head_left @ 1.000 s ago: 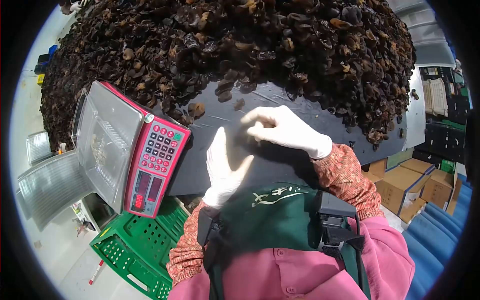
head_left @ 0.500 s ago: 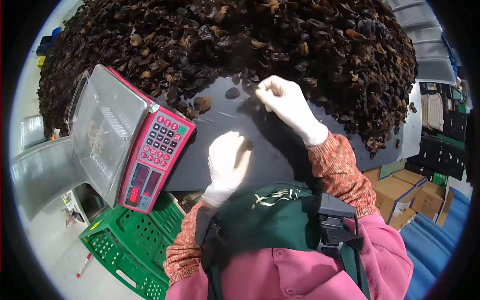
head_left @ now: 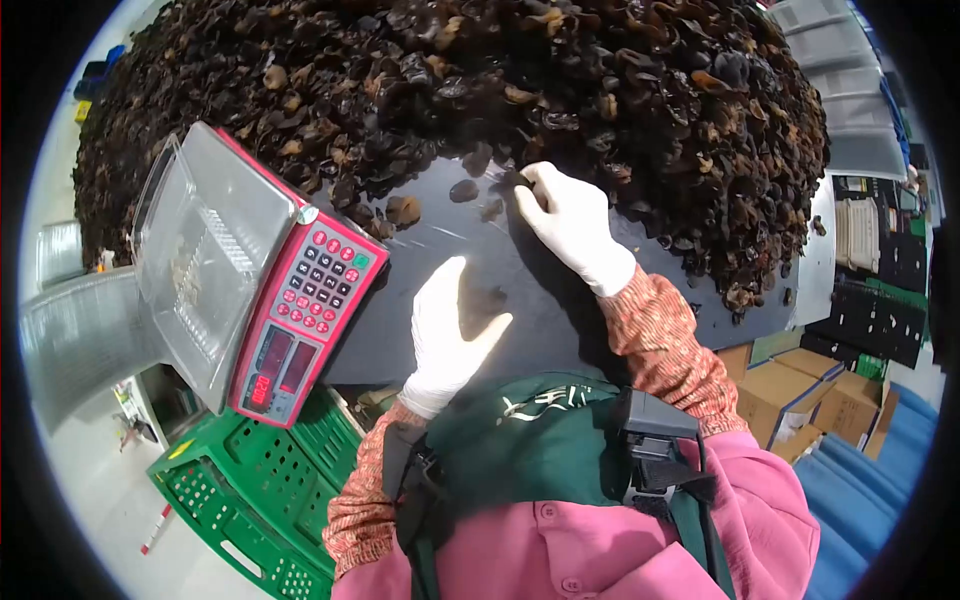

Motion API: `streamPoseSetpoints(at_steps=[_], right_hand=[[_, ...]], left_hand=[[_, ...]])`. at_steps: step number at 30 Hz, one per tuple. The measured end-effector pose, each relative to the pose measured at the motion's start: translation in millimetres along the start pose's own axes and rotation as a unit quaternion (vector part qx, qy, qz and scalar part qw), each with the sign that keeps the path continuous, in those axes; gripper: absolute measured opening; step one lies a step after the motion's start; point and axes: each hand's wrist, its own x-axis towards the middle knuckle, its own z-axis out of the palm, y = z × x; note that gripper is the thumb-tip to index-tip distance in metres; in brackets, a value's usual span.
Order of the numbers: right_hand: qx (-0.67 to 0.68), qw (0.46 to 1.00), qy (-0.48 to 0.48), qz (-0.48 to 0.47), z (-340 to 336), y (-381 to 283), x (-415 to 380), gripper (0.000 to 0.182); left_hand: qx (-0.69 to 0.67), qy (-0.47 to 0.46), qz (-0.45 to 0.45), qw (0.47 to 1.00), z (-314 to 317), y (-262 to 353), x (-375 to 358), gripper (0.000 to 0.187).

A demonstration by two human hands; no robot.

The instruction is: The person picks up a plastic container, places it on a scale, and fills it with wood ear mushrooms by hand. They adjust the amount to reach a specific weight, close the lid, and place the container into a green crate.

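Observation:
My left hand, in a white glove, is open above the dark tabletop, thumb spread away from the fingers. A blurred dark wood ear mushroom piece shows in the gap between them. At the front edge of a large heap of wood ear mushrooms, my gloved right hand has thumb and fingers bent together on a dark mushroom piece. A few loose pieces, among them a brown one and a darker one, lie on the tabletop between the hands and the heap.
Left of my hands stands a pink weighing scale with a clear plastic box on its pan. Below it is a green crate. Cardboard boxes and stacked dark crates stand at the right.
My left hand has opened, its thumb swinging away from the fingers. The right hand has shifted slightly down, its fingertips now at a dark mushroom piece by the heap's edge.

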Motion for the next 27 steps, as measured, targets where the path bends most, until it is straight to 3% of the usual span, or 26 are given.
streamPoseSetpoints(at_steps=[2,3,4,6,7,9,10,12,13,16,18,19,20,21,22,24,27], right_hand=[[0.115,0.991,-0.062,0.023,-18,-11,-12,0.023],[0.288,0.93,-0.203,0.103,-40,-24,-14,0.026],[0.247,0.929,-0.267,0.073,-48,-27,-14,0.028],[0.23,0.967,-0.104,-0.03,-32,-24,-16,0.028],[0.196,0.975,-0.063,-0.079,-23,-21,-13,0.028],[0.126,0.976,0.02,-0.177,-1,-14,5,0.03],[0.085,0.974,-0.028,-0.21,10,-15,13,0.029],[0.064,0.952,0.03,-0.299,34,-16,14,0.025],[0.041,0.949,-0.015,-0.312,41,-11,15,0.024],[0.038,0.956,-0.05,-0.288,22,6,-10,0.024],[-0.006,0.97,-0.106,-0.219,-4,19,-41,0.021],[-0.014,0.969,-0.086,-0.231,-18,31,-57,0.019],[-0.029,0.969,-0.065,-0.237,-33,42,-75,0.017],[-0.046,0.984,-0.096,-0.141,-45,53,-95,0.012],[-0.08,0.986,-0.084,-0.12,-61,59,-116,0.011],[-0.151,0.983,-0.059,-0.082,-91,70,-154,0.009],[-0.252,0.967,0.011,-0.019,-126,87,-212,0.009]], left_hand=[[-0.004,0.006,-0.042,0.999,-1,6,3,0.102],[-0.007,0.008,-0.06,0.998,-2,8,5,0.104],[-0.039,-0.007,-0.089,0.995,-3,9,5,0.106],[-0.102,-0.039,-0.144,0.984,-4,11,5,0.11],[0.018,0.029,-0.032,0.999,0,10,5,0.107],[0.044,0.005,0.004,0.999,0,4,5,0.102],[0.058,-0.007,0.021,0.998,0,1,4,0.099],[0.075,-0.016,0.029,0.997,4,-3,1,0.092],[0.083,-0.019,0.031,0.996,4,-4,-1,0.089],[0.059,-0.009,0.005,0.998,5,-3,-2,0.084],[0.059,0.006,0.02,0.998,1,-1,2,0.081],[0.054,0.01,0.031,0.998,-1,3,6,0.079],[0.036,-0.047,-0.024,0.998,-12,12,15,0.077],[0.01,-0.109,-0.071,0.991,-28,24,29,0.075],[-0.026,-0.185,-0.108,0.976,-29,29,39,0.073],[-0.029,-0.043,0.0,0.999,-14,17,21,0.072],[-0.005,-0.043,-0.022,0.999,-10,19,11,0.08]])
